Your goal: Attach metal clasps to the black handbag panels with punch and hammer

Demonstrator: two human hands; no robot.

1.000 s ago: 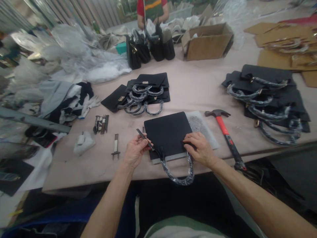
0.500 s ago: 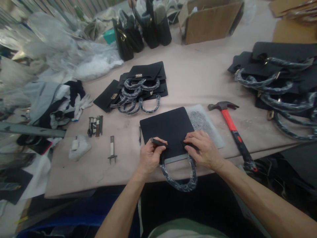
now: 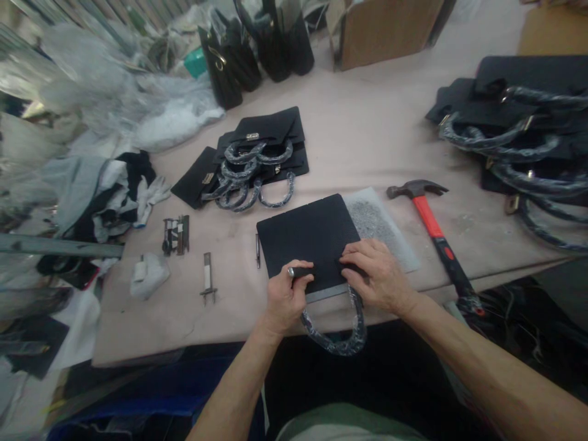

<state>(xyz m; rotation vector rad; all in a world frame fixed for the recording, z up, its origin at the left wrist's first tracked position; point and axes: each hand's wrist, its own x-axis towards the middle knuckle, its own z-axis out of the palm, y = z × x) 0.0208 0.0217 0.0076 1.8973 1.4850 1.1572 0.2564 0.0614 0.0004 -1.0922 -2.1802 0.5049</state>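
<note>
"Fingers of the left hand: what were they doing?"

"Thumb and forefinger pinched a slim dark tool, its rounded end shiny, over the lower left of a black panel."

"And the right hand?"

"Its fingers were bent in beside the panel's handle; I couldn't tell whether they gripped the dark piece there."

"How did the panel look?"

"Matte, flat and four-sided, with rounded corners. The handle was a thick dark loop in crinkled clear wrap that glinted, curving past the near edge of the surface."

"So where was the panel?"

"On the surface, near that edge, over a pale sheet whose grey speckled patch showed at the right. Beyond that lay a red-and-black hammer."
</note>
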